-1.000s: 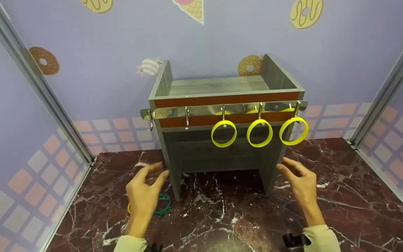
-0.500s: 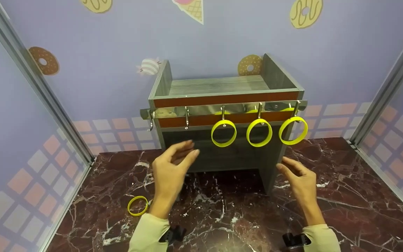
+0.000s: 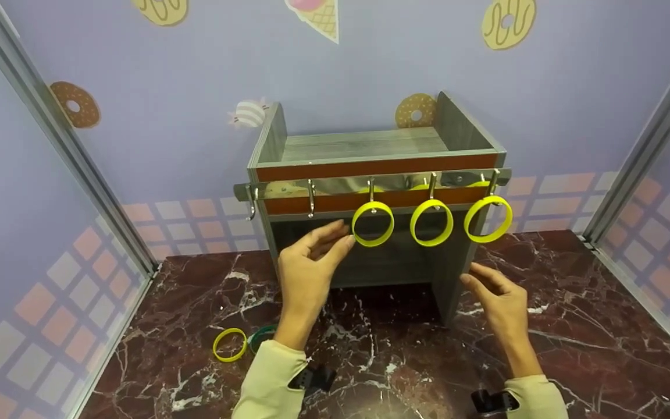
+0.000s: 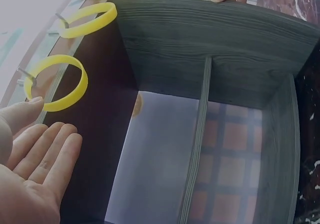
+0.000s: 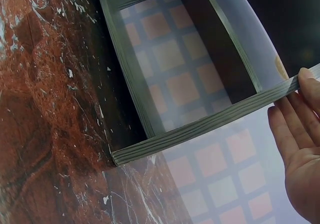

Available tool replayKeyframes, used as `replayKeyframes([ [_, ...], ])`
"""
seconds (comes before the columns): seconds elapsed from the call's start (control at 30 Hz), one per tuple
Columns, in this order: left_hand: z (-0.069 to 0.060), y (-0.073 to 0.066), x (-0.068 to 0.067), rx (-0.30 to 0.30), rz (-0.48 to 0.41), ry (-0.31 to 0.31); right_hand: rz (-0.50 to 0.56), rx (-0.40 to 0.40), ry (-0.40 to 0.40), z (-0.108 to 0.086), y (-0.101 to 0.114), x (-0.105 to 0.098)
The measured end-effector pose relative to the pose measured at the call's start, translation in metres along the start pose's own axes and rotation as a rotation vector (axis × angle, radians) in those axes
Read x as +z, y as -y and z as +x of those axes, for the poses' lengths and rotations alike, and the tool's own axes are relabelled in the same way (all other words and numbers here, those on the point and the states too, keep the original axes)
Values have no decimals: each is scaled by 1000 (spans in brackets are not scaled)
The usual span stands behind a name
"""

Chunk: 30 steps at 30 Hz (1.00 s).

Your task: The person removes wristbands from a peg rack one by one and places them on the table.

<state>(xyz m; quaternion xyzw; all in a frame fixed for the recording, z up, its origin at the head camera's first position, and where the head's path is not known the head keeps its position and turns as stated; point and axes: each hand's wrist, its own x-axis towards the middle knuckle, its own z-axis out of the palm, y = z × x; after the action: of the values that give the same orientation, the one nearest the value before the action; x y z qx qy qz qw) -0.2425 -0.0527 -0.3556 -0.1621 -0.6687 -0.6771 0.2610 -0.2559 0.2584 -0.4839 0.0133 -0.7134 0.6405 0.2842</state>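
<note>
Three yellow rings hang from hooks on a metal hook rail [image 3: 341,185] along the front of a grey wooden shelf unit [image 3: 364,142]. My left hand [image 3: 309,273] is beside the leftmost hanging ring [image 3: 373,242]. In the left wrist view its thumb tip overlaps the lower edge of that ring [image 4: 83,84]; whether they touch I cannot tell. Its fingers [image 4: 55,154] stretch out below, holding nothing. My right hand [image 3: 503,302] holds the unit's right side panel [image 5: 200,126], thumb on the front edge and fingers along the outer face.
The two left hooks [image 3: 311,201] carry nothing. On the dark red marble table, left of the unit, lie a yellow ring [image 3: 230,359] and a green ring [image 3: 255,337], partly hidden by my left forearm. Walls [image 3: 195,116] stand behind and on both sides.
My left hand has moved right and up, from beside the unit's left side to the leftmost hanging ring. My right hand has stayed in place.
</note>
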Motion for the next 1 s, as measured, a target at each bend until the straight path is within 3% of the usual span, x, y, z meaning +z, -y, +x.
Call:
replayKeyframes([
  [0.27,4,-5,12,-7,-17,5,-2,-1,-2,2,0,0],
  [0.7,4,-22,16,63,-59,-28,-15,13,-9,4,0,-1],
  [0.83,-2,-29,11,81,-89,-49,-15,22,-10,1,-1,-1],
  [1.0,-16,-28,-9,72,-117,-95,-6,16,4,0,0,-1],
])
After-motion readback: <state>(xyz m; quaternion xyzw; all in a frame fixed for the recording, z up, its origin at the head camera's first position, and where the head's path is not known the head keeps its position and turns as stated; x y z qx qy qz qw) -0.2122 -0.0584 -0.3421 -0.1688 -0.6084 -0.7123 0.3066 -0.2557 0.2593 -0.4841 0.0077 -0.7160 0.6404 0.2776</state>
